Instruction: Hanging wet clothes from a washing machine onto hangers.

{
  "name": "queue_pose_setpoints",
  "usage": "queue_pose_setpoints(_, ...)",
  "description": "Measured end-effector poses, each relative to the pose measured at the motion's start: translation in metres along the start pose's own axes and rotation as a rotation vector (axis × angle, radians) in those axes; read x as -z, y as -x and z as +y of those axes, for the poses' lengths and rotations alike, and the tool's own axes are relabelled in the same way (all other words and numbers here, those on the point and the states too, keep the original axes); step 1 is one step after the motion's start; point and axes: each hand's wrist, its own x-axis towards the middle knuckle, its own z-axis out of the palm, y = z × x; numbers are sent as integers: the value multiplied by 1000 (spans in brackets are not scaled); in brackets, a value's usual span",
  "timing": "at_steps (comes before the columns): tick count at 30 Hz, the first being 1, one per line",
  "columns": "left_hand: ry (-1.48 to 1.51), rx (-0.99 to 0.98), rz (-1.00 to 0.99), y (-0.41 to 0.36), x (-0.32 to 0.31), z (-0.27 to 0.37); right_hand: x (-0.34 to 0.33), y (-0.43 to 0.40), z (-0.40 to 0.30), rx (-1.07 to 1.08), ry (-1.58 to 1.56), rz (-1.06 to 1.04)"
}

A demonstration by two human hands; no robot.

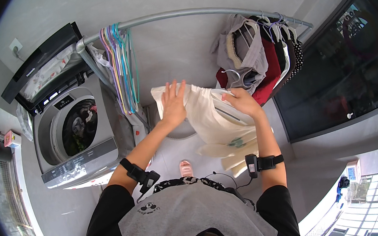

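Observation:
A cream garment with a green print (207, 119) hangs between my hands, with a white clothes hanger (229, 111) partly inside its neck opening. My right hand (242, 102) is closed on the hanger and the collar edge. Flat against the garment's upper left part lies my left hand (174, 105), its fingers extended and somewhat apart; it does not grip the cloth. The hanger's hook is mostly hidden by my right hand. A white hook (232, 73) shows just beyond it, near the gray garment.
A metal clothes rail (175, 13) spans the far side, carrying colored empty hangers (123, 69) at left and hung clothes (270, 53) at right. An open top-loading washing machine (78, 147) with laundry inside stands at left. A dark door (339, 62) is at right.

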Motion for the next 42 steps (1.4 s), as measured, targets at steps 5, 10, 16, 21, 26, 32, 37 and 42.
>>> queue_pose_setpoints(5, 18, 217, -328, -7, 5, -37, 44, 22, -11, -102, -165, -135)
queue_pose_setpoints(10, 102, 542, -60, 4, -32, -109, 80, 24, -9, -143, -111, 23)
queue_pose_setpoints(16, 294, 462, -194, 16, -47, -102, 86, -37, -24, -91, 4, 241)
queue_pose_setpoints(21, 402, 521, -459, 31, -29, -101, 99, -119, -41, -116, -216, 326)
queue_pose_setpoints(26, 467, 568, -330, 71, -24, -140, 108, -212, 1, -74, -88, 445)
queue_pose_setpoints(32, 559, 792, -173, 106, 37, -140, 131, -270, 124, -125, -124, 424)
queue_pose_setpoints(37, 755, 985, -166, 121, 75, -131, 205, -295, 202, -222, 208, 474)
queue_pose_setpoints(42, 821, 899, -166, 150, 100, -139, 151, -276, 104, -67, 996, 466)
